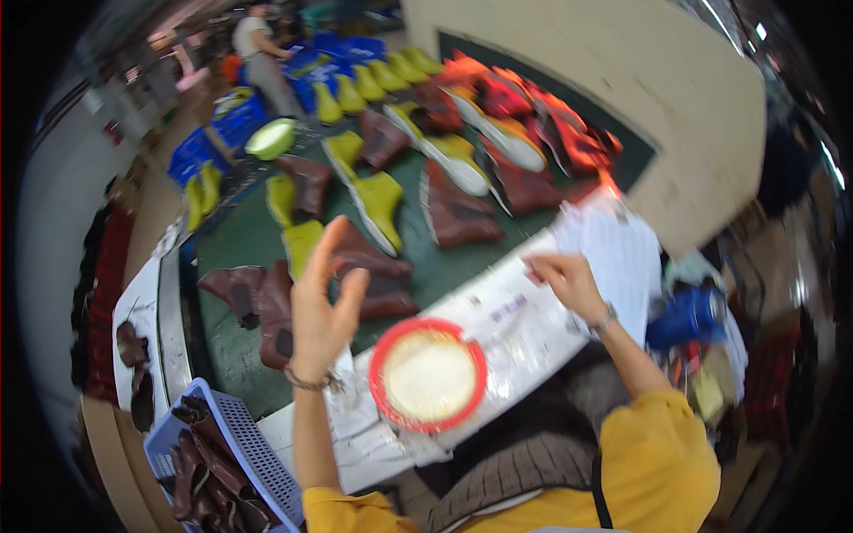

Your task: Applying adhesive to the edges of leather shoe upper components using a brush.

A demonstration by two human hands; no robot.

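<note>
My left hand (pixel 327 306) is raised over the near edge of the green work surface (pixel 233 327), fingers spread and thumb apart, nothing in it. Behind it lies a brown ankle-boot upper (pixel 378 293), partly hidden by the fingers. My right hand (pixel 569 282) hovers over the white ledge (pixel 524 355), its fingers curled together; whether something small is between them is too blurred to see. Between my forearms, a red-rimmed bowl (pixel 378 377) of creamy white liquid rests on the ledge. More brown uppers (pixel 455 209) and yellow-green shoe lasts (pixel 380 202) lie spread beyond my hands.
A blue plastic basket (pixel 267 449) of brown uppers stands at lower left. Papers (pixel 613 253) and a blue container (pixel 689 318) are at right. Orange-red pieces (pixel 569 124) lie far right, near a beige panel (pixel 622 80). Another person (pixel 264 58) stands beyond, beside blue crates (pixel 238 120).
</note>
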